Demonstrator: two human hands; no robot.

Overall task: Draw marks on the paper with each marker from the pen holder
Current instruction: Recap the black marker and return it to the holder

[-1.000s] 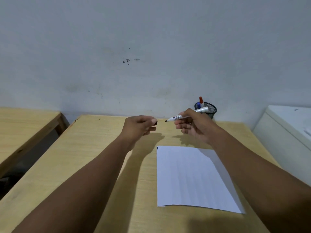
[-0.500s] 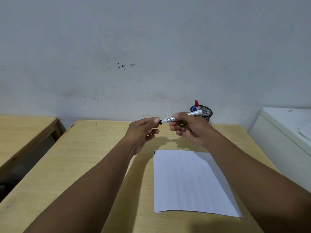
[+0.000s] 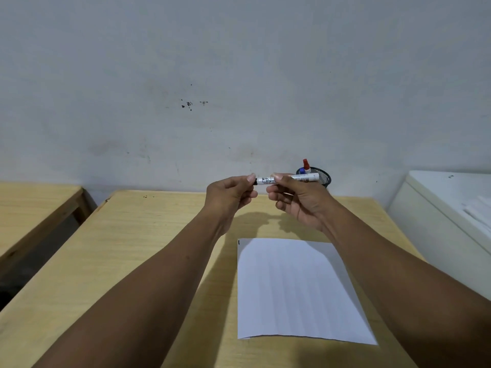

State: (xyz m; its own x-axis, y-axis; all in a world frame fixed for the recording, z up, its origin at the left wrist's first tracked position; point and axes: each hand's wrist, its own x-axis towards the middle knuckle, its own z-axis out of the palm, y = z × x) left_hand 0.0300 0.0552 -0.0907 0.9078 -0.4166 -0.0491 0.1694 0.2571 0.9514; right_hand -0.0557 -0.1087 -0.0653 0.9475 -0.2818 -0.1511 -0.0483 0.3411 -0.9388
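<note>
I hold a white marker [image 3: 267, 180] level above the far half of the table. My right hand [image 3: 297, 199] grips its barrel. My left hand [image 3: 230, 193] pinches the black cap at its left end, and the cap sits on the tip. Behind my right hand stands a black mesh pen holder [image 3: 323, 177] with a red-capped marker [image 3: 306, 164] and a blue-capped marker [image 3: 301, 171] in it. A white sheet of paper [image 3: 295, 290] lies flat on the table below my hands, with a short black mark [image 3: 238, 242] at its far left corner.
The wooden table [image 3: 138, 251] stands against a grey wall. A second wooden table [image 3: 32, 208] is to the left across a gap. A white cabinet [image 3: 446, 216] stands at the right.
The marker's tip was bare a second ago and the cap was apart in my left hand. My hands have come together and the cap now covers the tip.
</note>
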